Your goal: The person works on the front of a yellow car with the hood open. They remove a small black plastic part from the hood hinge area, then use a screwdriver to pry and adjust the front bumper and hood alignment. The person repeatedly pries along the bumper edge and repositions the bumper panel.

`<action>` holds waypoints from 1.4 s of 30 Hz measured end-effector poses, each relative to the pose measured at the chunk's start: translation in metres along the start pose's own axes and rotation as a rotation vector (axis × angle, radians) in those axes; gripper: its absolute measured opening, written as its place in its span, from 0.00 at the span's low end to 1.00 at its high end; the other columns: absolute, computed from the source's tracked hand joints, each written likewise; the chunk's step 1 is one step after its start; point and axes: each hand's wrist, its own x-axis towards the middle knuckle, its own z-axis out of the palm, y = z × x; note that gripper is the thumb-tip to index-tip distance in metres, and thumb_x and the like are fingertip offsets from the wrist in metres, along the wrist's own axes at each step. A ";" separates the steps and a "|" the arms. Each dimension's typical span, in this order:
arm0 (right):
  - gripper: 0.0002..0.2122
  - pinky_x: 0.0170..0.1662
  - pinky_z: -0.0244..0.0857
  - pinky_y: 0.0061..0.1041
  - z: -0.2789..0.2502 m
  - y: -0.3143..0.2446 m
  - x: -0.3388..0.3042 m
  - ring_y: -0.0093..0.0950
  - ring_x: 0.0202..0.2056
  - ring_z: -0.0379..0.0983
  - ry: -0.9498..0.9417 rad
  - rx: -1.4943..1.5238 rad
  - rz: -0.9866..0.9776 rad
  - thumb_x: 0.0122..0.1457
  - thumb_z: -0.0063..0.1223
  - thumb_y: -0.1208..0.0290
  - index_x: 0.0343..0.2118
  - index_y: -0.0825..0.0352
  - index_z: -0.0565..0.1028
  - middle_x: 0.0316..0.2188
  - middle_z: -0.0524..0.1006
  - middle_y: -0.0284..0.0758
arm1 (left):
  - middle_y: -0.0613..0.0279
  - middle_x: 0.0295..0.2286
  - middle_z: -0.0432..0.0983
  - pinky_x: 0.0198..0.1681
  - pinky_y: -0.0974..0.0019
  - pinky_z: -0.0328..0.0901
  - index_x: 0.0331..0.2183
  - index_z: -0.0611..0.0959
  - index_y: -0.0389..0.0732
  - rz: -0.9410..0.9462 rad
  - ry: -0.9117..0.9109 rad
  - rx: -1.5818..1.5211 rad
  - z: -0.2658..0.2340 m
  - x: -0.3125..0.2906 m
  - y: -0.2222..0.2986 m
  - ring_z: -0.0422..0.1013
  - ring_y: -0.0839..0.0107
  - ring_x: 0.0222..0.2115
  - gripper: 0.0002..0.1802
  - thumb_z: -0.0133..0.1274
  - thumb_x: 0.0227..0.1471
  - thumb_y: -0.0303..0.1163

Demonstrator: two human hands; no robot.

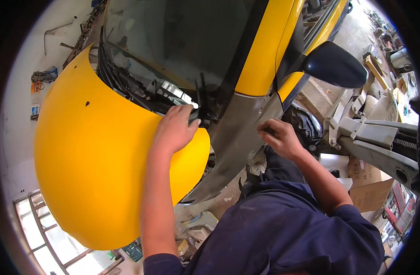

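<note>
**Left hand on a yellow hood, right hand curled by the grey fender**

Head cam view, clock centred on the middle of the picture. Containers first: between 3 and 4 o'clock there's a cardboard box [369, 195], a bit battered, and I can't make out what's in it. Just beside it, nearer 3, is a white boxy piece [334, 161] with something small and dark at it.

Writing: the cardboard has some dark print, way too small to read. A little blue-and-white card [34, 110] is on the wall around 10, also unreadable.

Main thing here is the yellow hood [95, 169], filling the 7 to 10 o'clock side. Its back edge curves under the windshield [173, 41] at 11 to 12 and ends in a corner near centre. The left hand [173, 130] sits right by that corner, fingers over the edge, thumb off to the side; can't tell if that grip is actually pinching anything. The right hand [283, 140], at 3, has its fingers curled in, but there's a dark patch inside, so can't tell what that grip holds, if anything.

A dark gap separates the hood corner from the grey fender [240, 121]. Black side mirror [336, 64] juts out at 2, and a metal arm [370, 135] crowds in at 3.
</note>
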 end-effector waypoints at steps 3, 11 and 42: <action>0.07 0.43 0.73 0.24 -0.010 -0.003 0.009 0.20 0.38 0.76 -0.018 -0.049 -0.032 0.67 0.60 0.78 0.45 0.73 0.81 0.36 0.80 0.34 | 0.47 0.64 0.74 0.72 0.51 0.61 0.64 0.77 0.34 0.004 -0.107 0.035 0.006 0.019 -0.007 0.65 0.50 0.68 0.30 0.57 0.67 0.41; 0.12 0.46 0.77 0.31 -0.020 -0.022 0.036 0.33 0.40 0.84 -0.081 -0.026 -0.045 0.63 0.65 0.77 0.48 0.71 0.81 0.38 0.84 0.41 | 0.46 0.63 0.75 0.75 0.51 0.57 0.58 0.83 0.35 0.071 -0.264 0.071 0.005 0.051 -0.020 0.65 0.50 0.69 0.29 0.59 0.60 0.41; 0.09 0.44 0.78 0.41 0.045 -0.094 0.140 0.47 0.40 0.83 -0.234 -0.529 -0.626 0.63 0.63 0.76 0.45 0.69 0.80 0.38 0.83 0.45 | 0.50 0.47 0.85 0.57 0.47 0.73 0.43 0.86 0.36 0.083 -0.178 -0.110 0.011 0.042 -0.018 0.79 0.48 0.52 0.17 0.62 0.52 0.34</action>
